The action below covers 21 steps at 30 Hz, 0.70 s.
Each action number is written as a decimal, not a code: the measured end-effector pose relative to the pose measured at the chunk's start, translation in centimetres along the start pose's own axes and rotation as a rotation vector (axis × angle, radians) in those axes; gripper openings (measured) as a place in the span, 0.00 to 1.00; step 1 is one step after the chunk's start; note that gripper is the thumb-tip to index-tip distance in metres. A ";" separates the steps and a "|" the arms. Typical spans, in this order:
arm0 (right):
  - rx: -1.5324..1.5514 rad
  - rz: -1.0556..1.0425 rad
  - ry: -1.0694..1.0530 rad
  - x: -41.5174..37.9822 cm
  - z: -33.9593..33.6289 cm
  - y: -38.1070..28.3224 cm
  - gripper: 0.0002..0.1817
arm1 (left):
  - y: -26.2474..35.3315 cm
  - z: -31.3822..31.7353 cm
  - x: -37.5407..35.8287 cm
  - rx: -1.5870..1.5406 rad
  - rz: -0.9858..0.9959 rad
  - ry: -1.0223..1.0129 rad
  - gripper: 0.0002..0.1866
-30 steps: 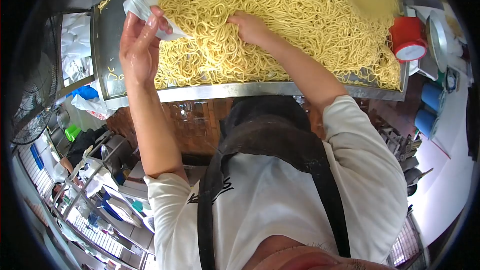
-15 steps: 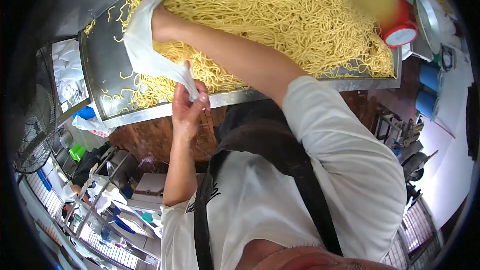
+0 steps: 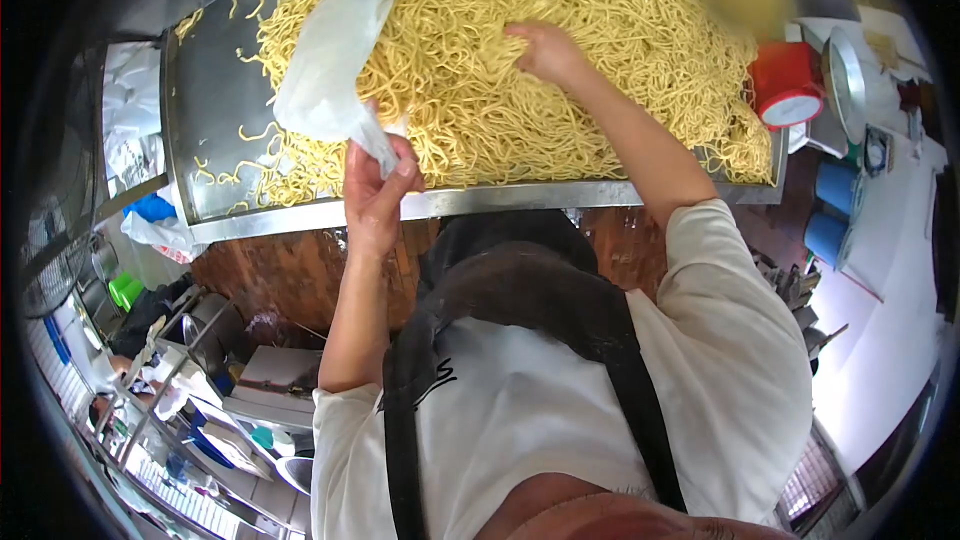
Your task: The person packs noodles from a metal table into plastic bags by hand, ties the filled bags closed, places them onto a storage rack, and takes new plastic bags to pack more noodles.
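Observation:
A broad heap of yellow noodles (image 3: 480,90) lies across a metal tray (image 3: 205,90). At the tray's front edge my left hand (image 3: 378,190) pinches the lower end of a whitish plastic bag (image 3: 330,60), which stands above the noodles on the left side. My right hand (image 3: 550,52) is over the middle of the heap, away from the bag. Its index finger and thumb show at the left of the hand; the other fingers are hidden, and I cannot make out whether it holds any noodles.
A red container (image 3: 785,75) and a round metal lid (image 3: 846,85) are beyond the tray's right end. Two blue containers (image 3: 833,210) stand lower right. A wire fan guard (image 3: 65,190) is at the far left, with shelves (image 3: 190,370) below.
My right hand has come out of the bag and moved right over the noodles. The bag has narrowed and hangs from my left hand alone.

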State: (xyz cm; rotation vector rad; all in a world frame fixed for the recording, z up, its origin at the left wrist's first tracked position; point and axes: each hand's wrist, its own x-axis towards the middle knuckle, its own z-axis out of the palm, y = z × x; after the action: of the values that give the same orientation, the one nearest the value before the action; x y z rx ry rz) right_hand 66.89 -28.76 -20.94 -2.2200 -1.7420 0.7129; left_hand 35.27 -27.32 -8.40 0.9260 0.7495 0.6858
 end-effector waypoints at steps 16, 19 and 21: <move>0.066 -0.391 0.108 -1.4 1.8 -14.3 0.43 | 2.6 -1.9 -0.3 0.000 0.139 0.045 0.43; -0.248 -0.015 -0.069 -10.1 0.4 -7.0 0.45 | 1.9 -3.1 -0.2 0.011 0.097 0.031 0.42; -0.306 0.031 -0.060 -11.4 2.8 -4.8 0.43 | 1.2 -3.3 -0.2 0.019 0.067 -0.009 0.42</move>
State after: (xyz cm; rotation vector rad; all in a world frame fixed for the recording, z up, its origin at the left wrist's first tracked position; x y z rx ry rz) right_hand 59.38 -38.72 -18.46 -2.4484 -1.9640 0.5557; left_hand 32.28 -25.51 -8.56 0.9744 0.7205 0.7334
